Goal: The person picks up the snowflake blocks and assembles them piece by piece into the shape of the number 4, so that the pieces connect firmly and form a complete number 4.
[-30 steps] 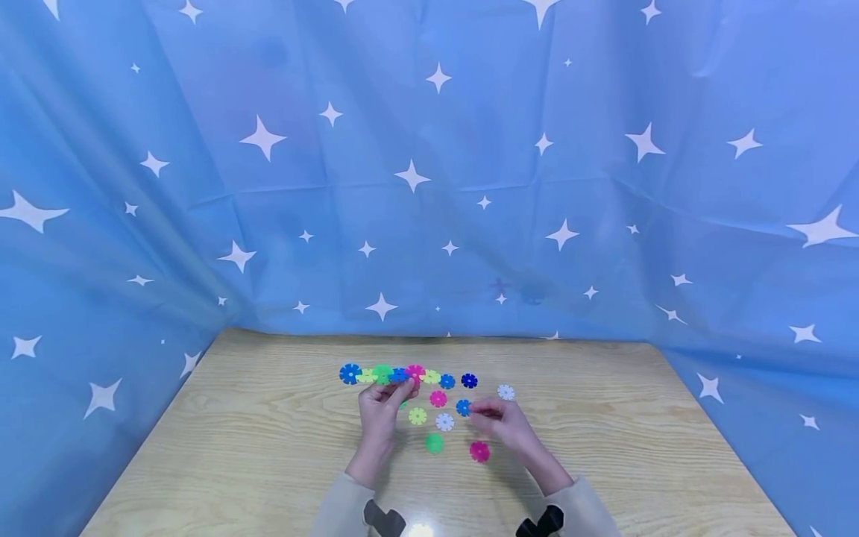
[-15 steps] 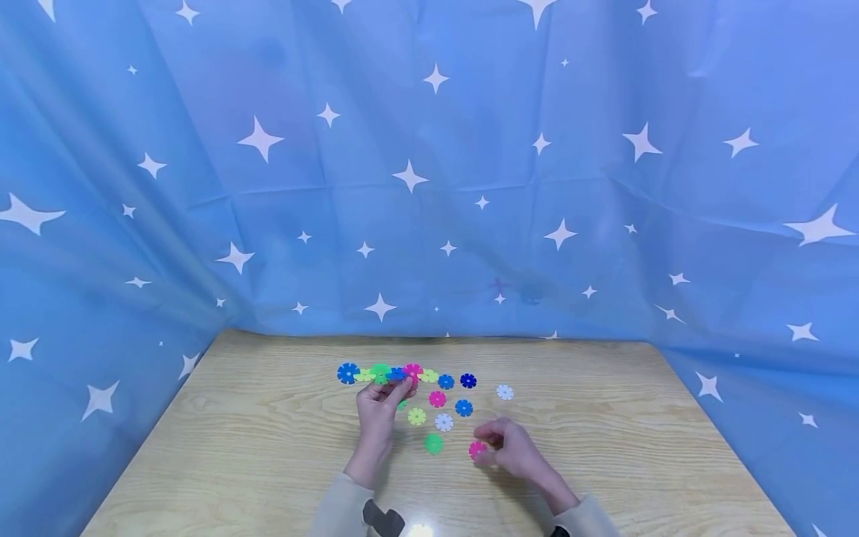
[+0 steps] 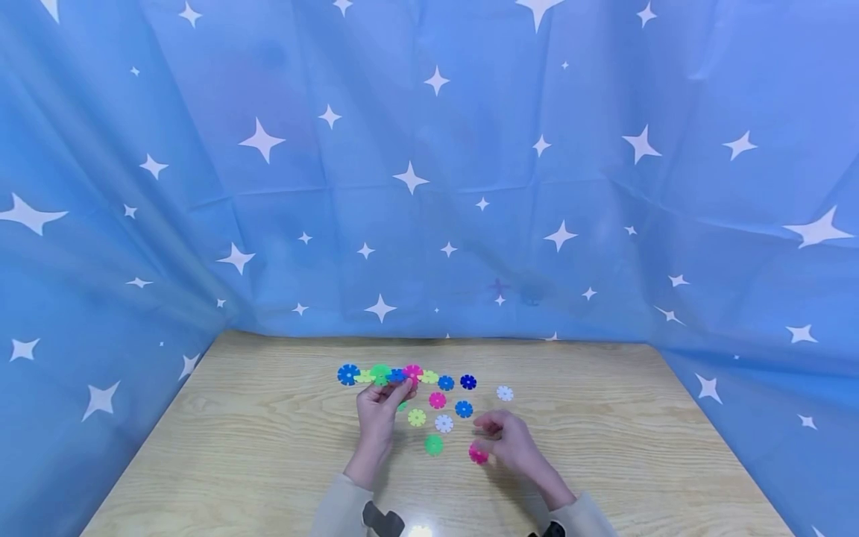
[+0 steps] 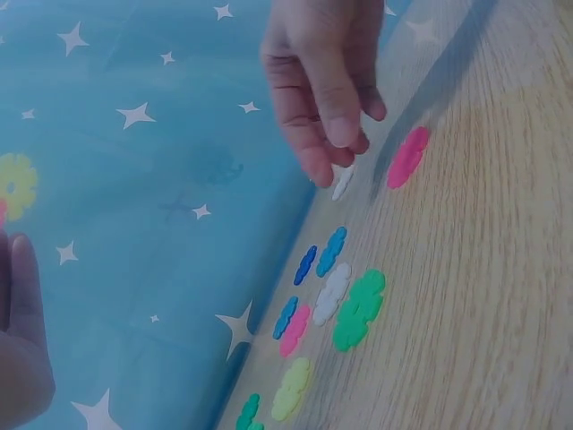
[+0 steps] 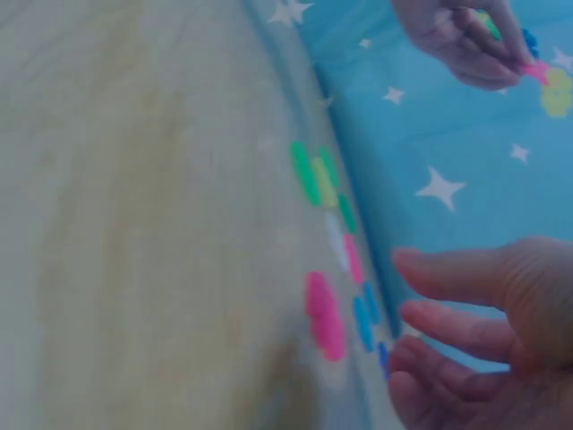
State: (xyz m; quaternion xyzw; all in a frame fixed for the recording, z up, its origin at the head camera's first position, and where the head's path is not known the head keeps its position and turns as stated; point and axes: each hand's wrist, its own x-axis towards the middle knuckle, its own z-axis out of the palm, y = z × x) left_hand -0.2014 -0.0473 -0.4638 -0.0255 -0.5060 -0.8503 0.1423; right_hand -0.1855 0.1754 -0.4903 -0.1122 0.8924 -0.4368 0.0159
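Observation:
With thumb and fingers my left hand (image 3: 377,418) pinches a row of joined notched plastic discs, snowflake building pieces, by the pink disc (image 3: 412,371) near its right end. A blue disc (image 3: 348,374) forms the row's left end and a yellow disc (image 4: 18,186) its right end. My right hand (image 3: 513,445) hovers above the table with fingers loosely bent and nothing between them. Close by its thumb, a loose pink disc (image 3: 478,455) lies on the wood, partly covered in the head view. The left wrist view shows a gap between that hand and the disc.
Several loose discs lie between and beyond the hands, among them a green disc (image 3: 434,445), a white disc (image 3: 444,424), a yellow disc (image 3: 416,418) and a dark blue disc (image 3: 468,382). A blue starred curtain (image 3: 429,224) hangs behind the wooden table (image 3: 235,432).
My right hand has moved from beside a blue disc toward the front, over by the loose pink disc, then lifted slightly. The left hand keeps its hold on the row, nearly still.

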